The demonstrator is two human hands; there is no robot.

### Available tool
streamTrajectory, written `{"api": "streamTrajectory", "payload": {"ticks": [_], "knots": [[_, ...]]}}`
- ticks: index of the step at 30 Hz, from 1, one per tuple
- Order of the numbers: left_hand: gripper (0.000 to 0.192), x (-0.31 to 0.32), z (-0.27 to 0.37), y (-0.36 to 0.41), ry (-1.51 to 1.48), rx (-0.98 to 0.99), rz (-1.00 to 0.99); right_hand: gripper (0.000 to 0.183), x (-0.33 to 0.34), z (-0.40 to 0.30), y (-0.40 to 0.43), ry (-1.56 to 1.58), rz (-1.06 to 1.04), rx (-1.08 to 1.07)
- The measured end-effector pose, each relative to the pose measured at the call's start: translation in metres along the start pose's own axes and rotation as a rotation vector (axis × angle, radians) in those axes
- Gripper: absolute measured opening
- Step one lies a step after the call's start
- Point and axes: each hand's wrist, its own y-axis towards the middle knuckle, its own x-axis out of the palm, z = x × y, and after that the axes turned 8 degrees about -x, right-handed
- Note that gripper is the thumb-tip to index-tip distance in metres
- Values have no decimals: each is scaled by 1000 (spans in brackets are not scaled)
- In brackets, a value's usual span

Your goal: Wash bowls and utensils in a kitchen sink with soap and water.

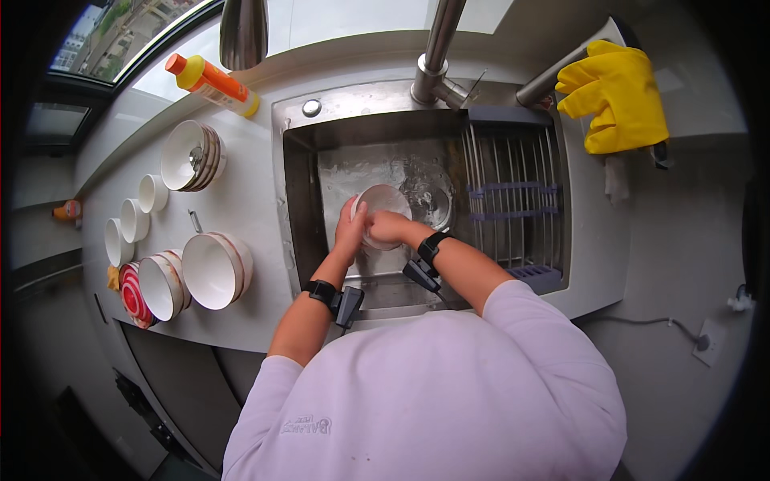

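Note:
Over the stainless steel sink (301, 198), a white bowl (385, 201) is tilted in my left hand (350, 231), with the thumb on its near rim. My right hand (388, 227) reaches inside that bowl, fingers curled against the inner wall. Whether those fingers hold a cloth or sponge is hidden. Right beside the bowl, disturbed water swirls around the round drain (430, 201). Black wrist straps with small devices sit on both forearms.
A slatted drying rack (514, 174) spans the sink's right side behind a faucet (430, 72). Stacked bowls (213, 270), small cups (133, 219) and an orange bottle (219, 87) stand on the left counter (261, 198). A yellow rubber glove (625, 99) hangs at right.

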Motion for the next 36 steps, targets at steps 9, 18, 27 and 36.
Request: {"api": "streamTrajectory", "payload": {"ticks": [9,18,27,36], "knots": [[62,-2,10,-6,327,20,230,27,-34,-20,-35,-814,290,55],[69,-1,35,-21,568,13,394,50,-28,29,-46,-925,487,285],[78,13,17,-12,473,-26,363,39,11,33,-2,435,762,290],[71,-4,5,-1,271,-20,304,38,22,17,-4,-159,300,-22]]}}
